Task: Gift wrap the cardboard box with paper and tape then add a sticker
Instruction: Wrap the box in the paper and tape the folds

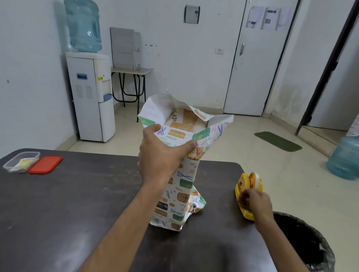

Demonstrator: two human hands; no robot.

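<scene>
The cardboard box [184, 121] stands on end on the dark table [70, 202], wrapped in patterned gift paper [180, 192] whose top end flares open, showing the box's taped brown end. My left hand [161, 156] grips the wrapped box near its top, thumb on the right side. My right hand [255, 202] is at the yellow tape dispenser [248, 185] on the table's right edge, fingers curled at its front; the hand is blurred. A clear container [21, 161] with yellow stickers inside sits at the far left.
A red lid [46, 164] lies beside the clear container. A black-lined bin [303, 244] stands off the table's right side. Beyond the table are a water dispenser [91, 93], a small desk [132, 71], a door [259, 56] and a blue water bottle [350, 156] on the floor.
</scene>
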